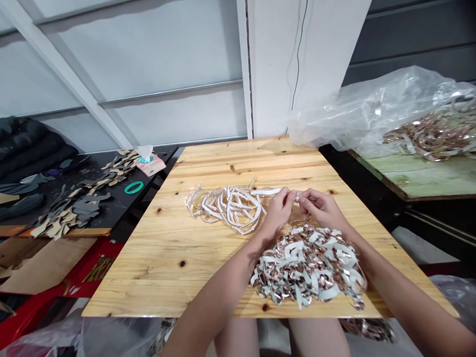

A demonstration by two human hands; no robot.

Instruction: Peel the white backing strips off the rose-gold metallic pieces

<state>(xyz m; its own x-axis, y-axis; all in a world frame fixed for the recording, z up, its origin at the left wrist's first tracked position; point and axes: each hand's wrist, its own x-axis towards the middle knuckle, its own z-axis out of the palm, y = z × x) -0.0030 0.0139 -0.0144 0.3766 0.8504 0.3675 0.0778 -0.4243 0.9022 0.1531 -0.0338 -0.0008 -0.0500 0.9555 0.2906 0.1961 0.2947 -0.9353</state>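
Note:
My left hand (282,205) is closed on a narrow white strip (267,191), which runs left toward a loose tangle of long white strips (237,208). Close beside it, my right hand (319,206) pinches the same strip, with a short bit showing between the two hands. Just below my hands lies a heap of short curled pieces (307,264), white on one face and shiny rose-gold on the other. My fingers hide the part of the strip inside them.
Pale wooden table (172,280) under my hands. Left, a dark table (116,205) bears grey and tan scraps, a green ring (133,187) and a tissue pack (150,165). Right, a clear plastic bag (381,110) and shiny strips (438,133) lie on another board.

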